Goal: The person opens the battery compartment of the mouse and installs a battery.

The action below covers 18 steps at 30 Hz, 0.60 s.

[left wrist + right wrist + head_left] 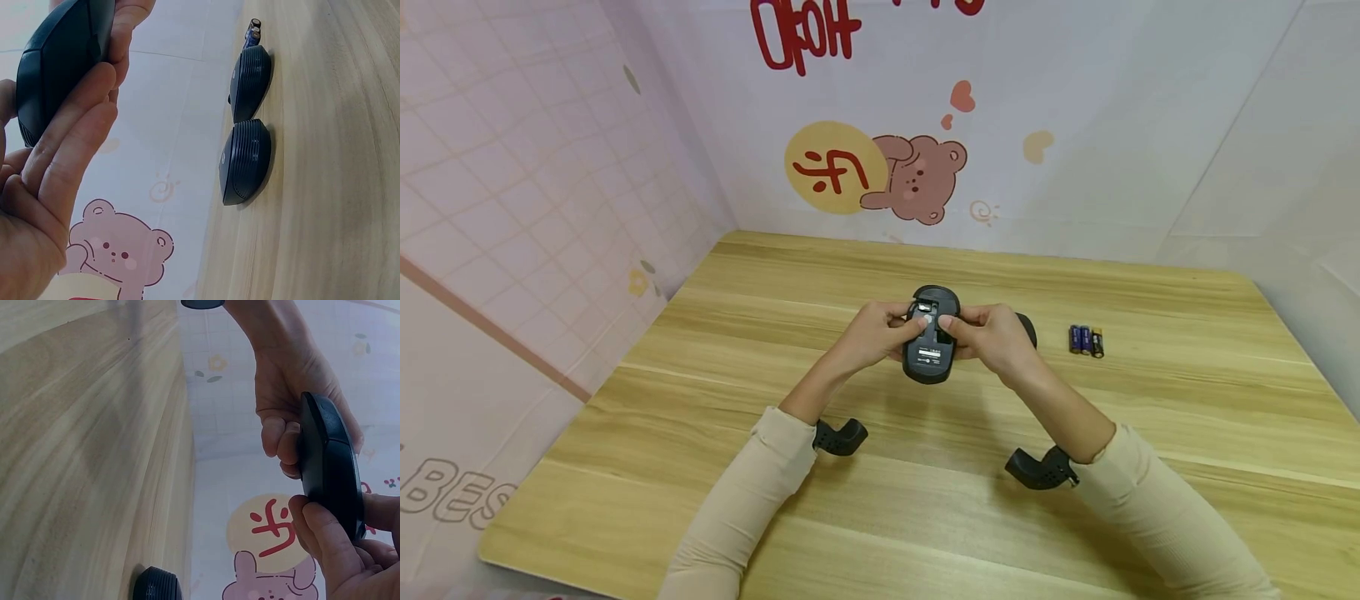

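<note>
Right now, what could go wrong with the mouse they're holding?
Both the left hand and right hand hold the upturned mouse above the table, so it might slip and drop. The batteries lie loose and could roll off. The dark cover pieces behind the hands might get knocked.

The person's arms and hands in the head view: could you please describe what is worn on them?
Both arms wear long cream-coloured sleeves that end just short of the wrists. A black, perforated strap with a black mount sits at the left wrist, and a matching one at the right. The left hand and right hand are bare: no gloves or rings are visible.
</note>
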Each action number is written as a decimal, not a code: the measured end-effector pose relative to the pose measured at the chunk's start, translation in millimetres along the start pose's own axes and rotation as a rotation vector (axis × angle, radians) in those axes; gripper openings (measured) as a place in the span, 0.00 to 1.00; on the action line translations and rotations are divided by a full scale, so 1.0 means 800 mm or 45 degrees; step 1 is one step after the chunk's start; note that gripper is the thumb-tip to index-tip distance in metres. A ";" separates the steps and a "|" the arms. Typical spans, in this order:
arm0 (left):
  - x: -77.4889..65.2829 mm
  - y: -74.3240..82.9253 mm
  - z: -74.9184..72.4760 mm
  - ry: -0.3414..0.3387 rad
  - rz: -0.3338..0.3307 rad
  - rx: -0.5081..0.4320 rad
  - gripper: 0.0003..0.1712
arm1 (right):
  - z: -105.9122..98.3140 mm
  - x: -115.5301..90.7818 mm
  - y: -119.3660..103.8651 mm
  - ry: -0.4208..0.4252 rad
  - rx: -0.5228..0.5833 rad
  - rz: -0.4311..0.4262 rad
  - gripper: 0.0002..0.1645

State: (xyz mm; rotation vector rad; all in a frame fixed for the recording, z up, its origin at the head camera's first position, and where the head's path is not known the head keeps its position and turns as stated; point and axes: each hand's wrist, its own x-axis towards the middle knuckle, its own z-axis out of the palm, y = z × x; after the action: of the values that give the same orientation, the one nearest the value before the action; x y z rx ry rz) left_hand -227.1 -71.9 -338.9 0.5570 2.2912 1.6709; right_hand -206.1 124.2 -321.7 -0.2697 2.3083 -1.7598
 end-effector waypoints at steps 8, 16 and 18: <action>-0.002 0.000 0.000 0.002 0.003 -0.001 0.21 | 0.002 0.000 0.000 0.035 -0.005 0.012 0.25; -0.003 -0.003 0.000 -0.011 0.004 -0.024 0.21 | 0.005 0.001 -0.001 0.069 -0.004 0.016 0.24; -0.002 -0.004 0.000 -0.015 0.006 -0.029 0.21 | 0.006 0.001 -0.001 0.079 -0.015 0.019 0.24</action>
State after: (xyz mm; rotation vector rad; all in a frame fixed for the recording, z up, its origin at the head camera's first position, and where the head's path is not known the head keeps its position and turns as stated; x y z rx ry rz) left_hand -225.8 -73.7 -341.6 0.5665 2.2611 1.6892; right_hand -205.7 119.5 -321.7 -0.2014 2.3579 -1.7722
